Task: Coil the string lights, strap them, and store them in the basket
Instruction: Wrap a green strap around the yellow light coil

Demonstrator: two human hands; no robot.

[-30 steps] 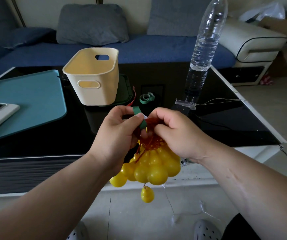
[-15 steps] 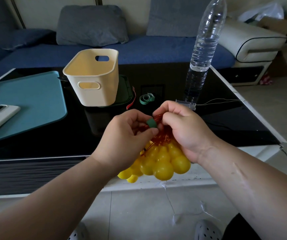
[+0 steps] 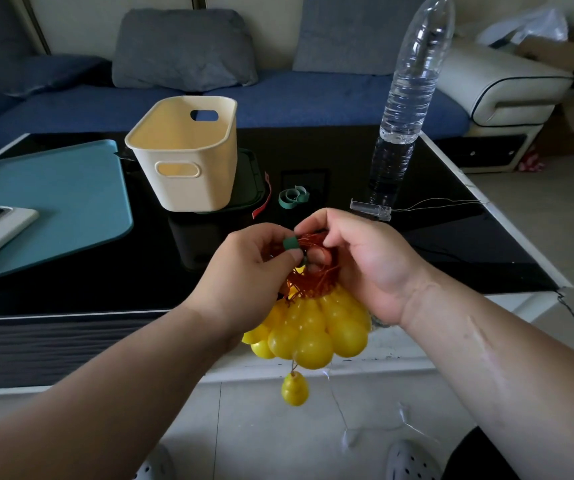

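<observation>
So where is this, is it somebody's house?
Most likely, yes: it looks like a living room in a home. There is a blue sofa with grey cushions along the back, and a low, glossy black coffee table right in front of it.

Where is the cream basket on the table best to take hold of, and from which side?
Probably at the near handle slot of the basket, coming from the front. It stands upright with that end wall facing the person, and the slot lets fingers hook in below the rim.
</observation>
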